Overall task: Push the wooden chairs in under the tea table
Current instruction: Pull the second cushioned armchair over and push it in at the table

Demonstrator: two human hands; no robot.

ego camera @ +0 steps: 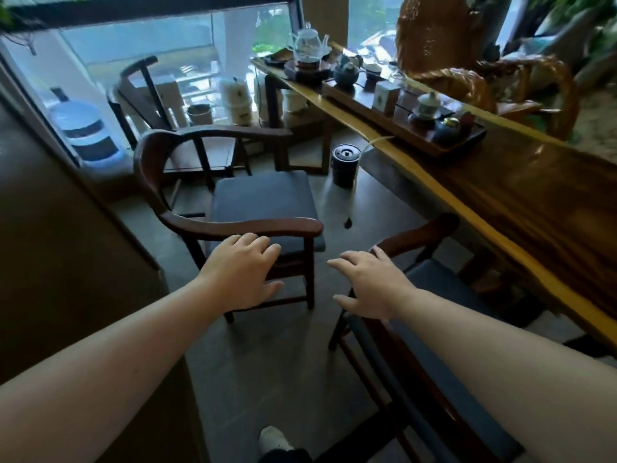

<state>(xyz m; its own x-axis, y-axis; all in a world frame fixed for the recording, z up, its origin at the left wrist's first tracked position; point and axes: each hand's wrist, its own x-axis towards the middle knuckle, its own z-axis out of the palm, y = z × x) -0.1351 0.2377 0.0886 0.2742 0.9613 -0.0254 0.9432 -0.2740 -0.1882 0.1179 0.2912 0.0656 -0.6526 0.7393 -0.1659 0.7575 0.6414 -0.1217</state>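
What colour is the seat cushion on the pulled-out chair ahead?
Dark blue-grey, plain with no pattern: the seat cushion, seen in the head view.

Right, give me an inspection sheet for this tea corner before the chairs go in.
Surface: long wooden tea table, near end bare.
Job's things: middle chair pulled out; nearest chair partly under the table; far chair by the window.
Clutter: tea tray with glass teapot and cups; black bin on the floor.
Hands: left hand and right hand open, holding nothing.
Cables: thin tube from the table edge towards the bin.
Surroundings: window, water jug.
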